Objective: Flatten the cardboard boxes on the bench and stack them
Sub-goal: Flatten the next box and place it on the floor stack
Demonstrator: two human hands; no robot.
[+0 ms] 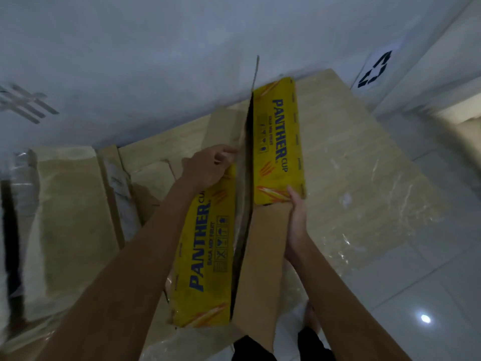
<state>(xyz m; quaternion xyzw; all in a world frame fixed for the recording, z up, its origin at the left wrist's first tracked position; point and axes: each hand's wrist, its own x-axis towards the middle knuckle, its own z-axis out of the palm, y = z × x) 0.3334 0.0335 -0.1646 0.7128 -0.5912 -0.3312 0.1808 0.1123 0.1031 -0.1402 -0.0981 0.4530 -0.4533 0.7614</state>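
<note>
A yellow "Panther Cup" cardboard box (281,142) stands on edge in the middle of the view, squeezed almost flat, with a dark narrow gap between its two printed panels. My left hand (208,165) grips the top edge of the left panel near the gap. My right hand (296,220) holds the right side, thumb on the yellow panel and fingers behind the brown flap (263,261). Under and behind the box lies a large flattened brown cardboard sheet (364,165).
More flattened cardboard (75,220) with clear tape lies at the left, against the pale wall (156,61). A white tiled floor (429,282) spreads to the right. A sheet with a black recycling sign (374,72) hangs at the upper right. My legs show at the bottom edge.
</note>
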